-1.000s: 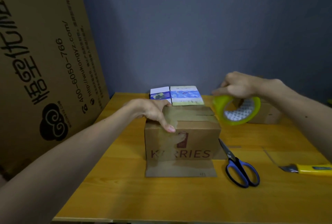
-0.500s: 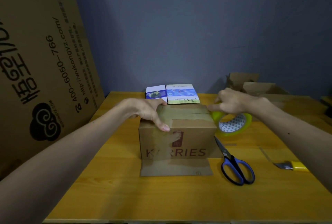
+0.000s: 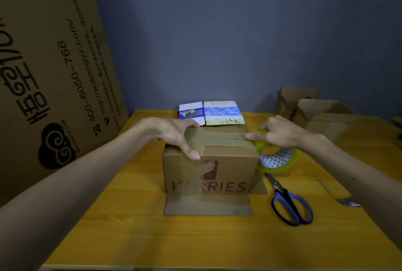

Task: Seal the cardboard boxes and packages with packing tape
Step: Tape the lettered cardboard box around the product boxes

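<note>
Grey-blue wall [image 3: 217, 31] at back, yellow wood tabletop [image 3: 152, 238] in front, w/ the brown "KARRIES" box [image 3: 208, 175] near its centre, one flap lying flat on the wood at its front. The left hand [image 3: 171, 135] lies spread over the left end of the box top, thumb pressing the near edge, other fingers reaching to the far edge. It grips nothing, just bears down. The right hand [image 3: 280, 133] grips the yellow-green tape roll [image 3: 280, 162] just off the box's right top edge, w/ one finger stretched onto the tape strip [image 3: 219, 138] that runs along the top seam.

Handling, as a judgement:
- **Box:** prob. light, maybe empty, so it would slide or tip when tape is tugged. It wants a flat hand on top as anchor. The corrugated board is stiff at edges & corners but softer over the seam, so best pressed near an edge, not mid-panel.
- **Tape:** thin, sticky film that wrinkles or clings to itself if slack, so it should be kept taut & rubbed down w/ a fingertip.
- **Roll:** rigid, easy to hold by rim & core.
- **Cutting:** the film needs a cut. The scissors [image 3: 289, 203] lie just right of the box, blades toward the roll.

Also on the tabletop are small printed cartons [image 3: 224, 113] right behind the box & open cartons [image 3: 322, 114] at far right, flaps up, not sealed. A big printed cardboard sheet [image 3: 54, 75] leans at left.
</note>
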